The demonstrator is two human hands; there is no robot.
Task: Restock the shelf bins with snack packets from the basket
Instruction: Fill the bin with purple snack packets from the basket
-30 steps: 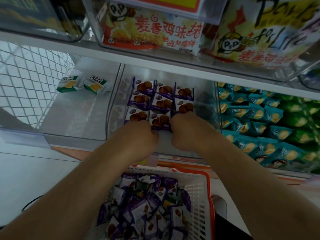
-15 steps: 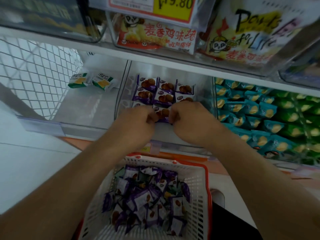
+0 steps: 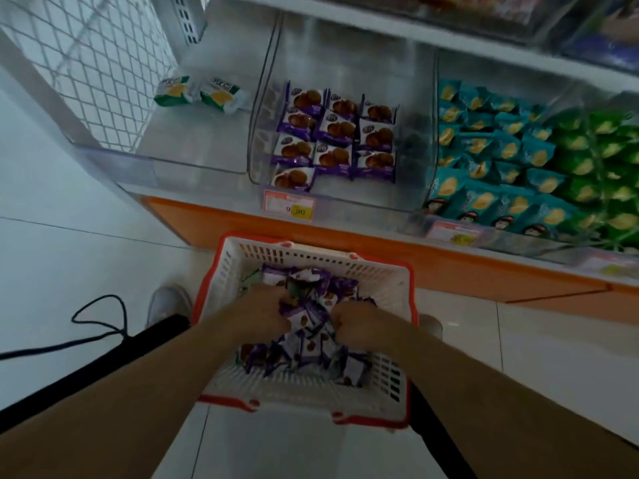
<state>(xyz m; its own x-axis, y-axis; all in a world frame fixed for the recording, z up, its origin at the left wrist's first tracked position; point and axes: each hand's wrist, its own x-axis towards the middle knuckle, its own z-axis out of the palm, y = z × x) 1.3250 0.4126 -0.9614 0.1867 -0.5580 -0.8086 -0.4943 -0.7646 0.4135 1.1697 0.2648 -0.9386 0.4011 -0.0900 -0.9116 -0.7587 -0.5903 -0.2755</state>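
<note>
Purple snack packets (image 3: 304, 344) heaped in basket (image 3: 387, 274) below shelf bin (image 3: 408, 188), which holds ten laid in rows, front part bare; left hand (image 3: 264, 311) and right hand (image 3: 359, 323) each curl into heap, grip contents unclear.

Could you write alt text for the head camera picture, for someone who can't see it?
Both hands, left hand and right hand, dig into purple snack packets in a white basket on the floor. Above, a clear shelf bin holds neat rows of the same packets.
</note>
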